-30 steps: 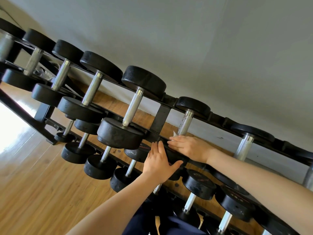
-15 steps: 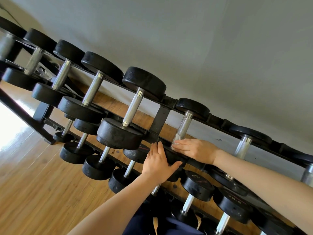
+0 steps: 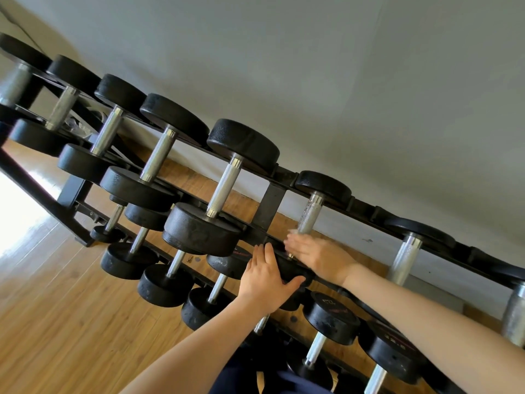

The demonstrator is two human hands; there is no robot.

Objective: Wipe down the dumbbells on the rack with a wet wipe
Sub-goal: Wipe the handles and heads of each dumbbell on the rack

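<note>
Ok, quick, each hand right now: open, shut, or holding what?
Left hand: fingers flat on the near head of a top-row dumbbell, thumb curled round its edge.
Right hand: blurred, flat on that head by the handle; wipe barely visible at fingertips.

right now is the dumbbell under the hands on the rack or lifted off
On the rack: its far head sits in the rear rail, and the left hand holds the near head.

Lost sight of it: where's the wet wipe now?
Head view, centre-right: the wet wipe peeks out at the right hand's fingertips, beside the dumbbell handle.
</note>
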